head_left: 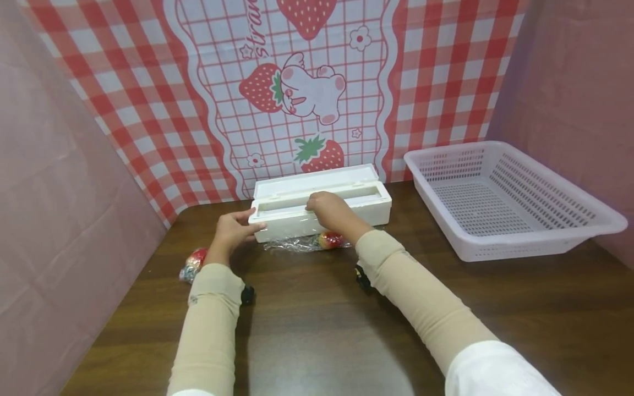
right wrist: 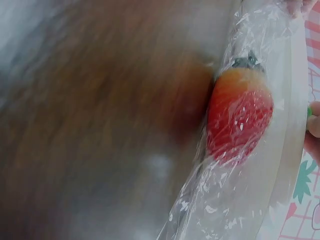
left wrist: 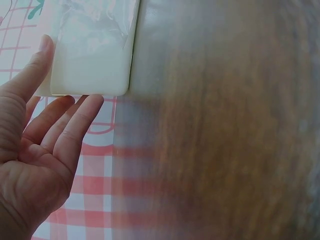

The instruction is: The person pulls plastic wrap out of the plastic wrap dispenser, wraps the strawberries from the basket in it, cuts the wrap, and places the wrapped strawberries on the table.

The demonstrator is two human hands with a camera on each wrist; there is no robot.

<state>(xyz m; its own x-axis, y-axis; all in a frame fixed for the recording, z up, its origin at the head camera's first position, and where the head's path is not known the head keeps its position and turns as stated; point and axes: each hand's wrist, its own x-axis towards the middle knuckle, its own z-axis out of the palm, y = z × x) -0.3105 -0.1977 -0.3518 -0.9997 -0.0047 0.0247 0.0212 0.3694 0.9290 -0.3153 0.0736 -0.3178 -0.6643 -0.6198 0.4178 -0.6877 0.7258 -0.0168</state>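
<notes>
A long white cling film box (head_left: pixel 284 228) stands near the table's back edge, its lid (head_left: pixel 317 180) tilted back. My left hand (head_left: pixel 230 230) rests against its left end; in the left wrist view the fingers (left wrist: pixel 80 122) are nearly straight, their tips at the end face, the thumb along the side. Over the box's front top edge, my right hand (head_left: pixel 329 210) has its fingers curled; at the right wrist view's edge it pinches a small green piece (right wrist: pixel 309 111), mostly hidden. Clear cling film (head_left: pixel 292 243) hangs down the front around a red-and-yellow strawberry (right wrist: pixel 241 112).
To the left lies another red strawberry (head_left: pixel 195 258) wrapped in film, close to my left wrist. A white slotted basket (head_left: pixel 495 242) stands at the right of the brown table (head_left: pixel 317 330). Behind the box hangs a red-checked strawberry cloth (head_left: pixel 436 82).
</notes>
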